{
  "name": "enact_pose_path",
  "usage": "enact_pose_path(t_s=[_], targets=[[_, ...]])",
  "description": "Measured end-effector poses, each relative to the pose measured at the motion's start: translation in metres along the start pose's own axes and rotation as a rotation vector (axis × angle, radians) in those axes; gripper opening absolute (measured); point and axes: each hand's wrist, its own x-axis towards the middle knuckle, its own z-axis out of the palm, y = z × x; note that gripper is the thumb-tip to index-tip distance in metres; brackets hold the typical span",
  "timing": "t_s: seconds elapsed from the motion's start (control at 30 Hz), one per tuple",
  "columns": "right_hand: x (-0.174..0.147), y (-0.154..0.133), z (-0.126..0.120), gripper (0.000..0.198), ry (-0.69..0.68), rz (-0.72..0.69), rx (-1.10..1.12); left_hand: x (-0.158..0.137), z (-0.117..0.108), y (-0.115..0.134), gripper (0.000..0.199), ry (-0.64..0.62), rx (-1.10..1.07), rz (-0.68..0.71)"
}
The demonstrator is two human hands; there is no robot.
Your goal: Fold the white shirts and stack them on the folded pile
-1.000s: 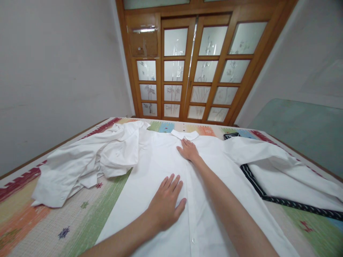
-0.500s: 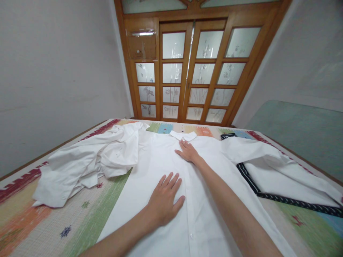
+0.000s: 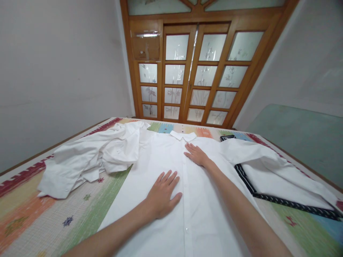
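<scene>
A white button-up shirt [image 3: 152,167] lies spread out front side up, its collar [image 3: 183,136] at the far end and the button placket running down the middle. My left hand [image 3: 164,194] rests flat on the shirt's front, left of the placket, fingers spread. Farther up, my right hand [image 3: 197,154] lies open on the chest just below the collar, right of the placket. The left sleeve area is bunched into a crumpled heap of white cloth [image 3: 88,157]. On the right, the other sleeve [image 3: 257,153] stretches outward with some folds.
A patterned, multicoloured tablecloth [image 3: 88,210] covers the table. A black band with white markings [image 3: 294,202] edges something white near the right sleeve. Wooden doors with glass panes [image 3: 187,71] stand beyond, and a pale green panel [image 3: 300,132] leans at the right wall.
My right hand has slid slightly to the right and nearer along the shirt, away from the collar. My left hand stays at about the same spot. The view has tilted a little.
</scene>
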Motion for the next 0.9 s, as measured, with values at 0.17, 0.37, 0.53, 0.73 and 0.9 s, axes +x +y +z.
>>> enact_pose_path(t_s=[0.17,0.37,0.53,0.73,0.9], targets=[[-0.002,-0.003,0.002,0.066,0.006,0.016,-0.018,-0.002,-0.006,-0.004,0.047,0.017,0.038,0.000],[-0.004,-0.006,-0.004,0.064,-0.004,0.013,-0.006,-0.016,-0.030,-0.060,0.046,0.176,0.239,0.024],[-0.004,-0.006,-0.005,0.067,-0.012,0.014,0.006,-0.041,-0.077,-0.127,0.053,0.381,0.445,-0.021],[-0.004,-0.006,-0.004,0.069,0.001,0.014,0.026,-0.068,-0.127,-0.177,0.048,0.129,0.394,-0.102],[-0.004,-0.005,-0.004,0.070,-0.002,0.016,0.059,-0.070,-0.147,-0.180,0.050,-0.034,0.271,-0.250]])
